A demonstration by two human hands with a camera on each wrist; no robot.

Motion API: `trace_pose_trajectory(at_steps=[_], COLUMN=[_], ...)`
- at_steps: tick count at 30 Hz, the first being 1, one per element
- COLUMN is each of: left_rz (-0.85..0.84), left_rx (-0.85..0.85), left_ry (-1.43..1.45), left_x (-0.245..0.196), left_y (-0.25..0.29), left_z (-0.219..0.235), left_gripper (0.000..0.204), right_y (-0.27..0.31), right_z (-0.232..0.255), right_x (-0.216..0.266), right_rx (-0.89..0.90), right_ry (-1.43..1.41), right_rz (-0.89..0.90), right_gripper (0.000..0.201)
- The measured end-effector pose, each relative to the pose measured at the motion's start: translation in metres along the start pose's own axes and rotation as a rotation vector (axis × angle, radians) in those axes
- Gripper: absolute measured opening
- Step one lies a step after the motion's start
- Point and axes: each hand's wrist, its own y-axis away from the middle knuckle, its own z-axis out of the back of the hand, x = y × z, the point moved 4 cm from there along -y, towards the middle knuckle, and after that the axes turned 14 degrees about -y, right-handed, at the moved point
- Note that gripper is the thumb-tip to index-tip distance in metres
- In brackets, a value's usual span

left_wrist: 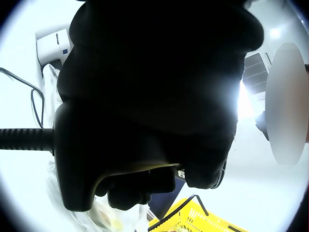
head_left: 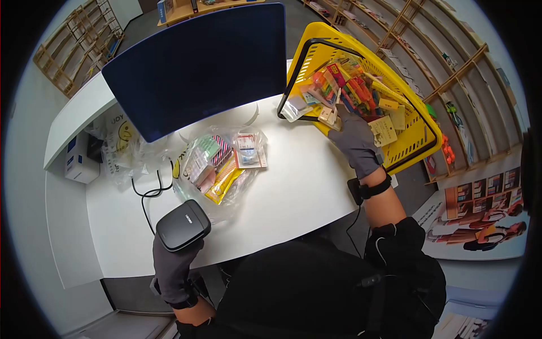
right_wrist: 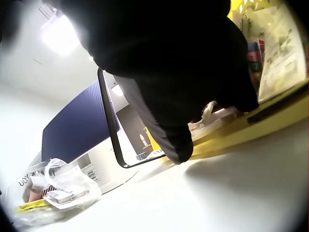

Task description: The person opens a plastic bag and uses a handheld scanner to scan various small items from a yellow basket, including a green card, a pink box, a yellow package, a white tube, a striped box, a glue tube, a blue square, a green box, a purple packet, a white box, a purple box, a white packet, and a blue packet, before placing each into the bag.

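My gloved left hand [head_left: 176,265] grips a black handheld barcode scanner [head_left: 183,225] near the desk's front edge. Its corded handle [left_wrist: 72,159] fills much of the left wrist view. At the near rim of a yellow shopping basket [head_left: 420,133], my gloved right hand [head_left: 355,141] pinches a small pale packaged item [head_left: 329,117], largely covered by the fingers in the right wrist view. Colourful packaged goods [head_left: 355,90] are heaped inside the basket. Between the hands lies a clear plastic bag [head_left: 240,189] holding a yellow packet [head_left: 224,179], a striped item [head_left: 222,148] and a carded pack [head_left: 248,151].
A dark monitor [head_left: 197,68] stands behind the bag on the white desk [head_left: 299,186]. More plastic bags [head_left: 127,144] and a white box [head_left: 82,161] sit at the left. A black cable [head_left: 148,195] trails to the scanner. The basket's black handle [head_left: 293,85] leans over the desk.
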Motion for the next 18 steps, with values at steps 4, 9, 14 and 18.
trace_pose_trajectory(at_steps=[4, 9, 14, 18], left_rz=[-0.087, -0.081, -0.087, -0.099], left_rx=[-0.007, 0.036, -0.004, 0.034], left_ry=[-0.061, -0.1, -0.079, -0.129], left_x=[-0.018, -0.019, -0.022, -0.02], left_y=[0.0, 0.004, 0.004, 0.001], left_z=[-0.004, -0.002, -0.005, -0.005], left_gripper=[0.054, 0.05, 0.047, 0.046], right_y=[-0.007, -0.01, -0.016, -0.012], right_z=[-0.017, -0.037, -0.034, -0.02], right_x=[-0.002, -0.002, -0.018, -0.028], right_rx=[0.079, 0.011, 0.02, -0.058], right_ry=[0.142, 0.243, 0.167, -0.009], right_rz=[-0.044, -0.095, -0.031, -0.026], right_gripper=[0.088, 0.082, 0.054, 0.036])
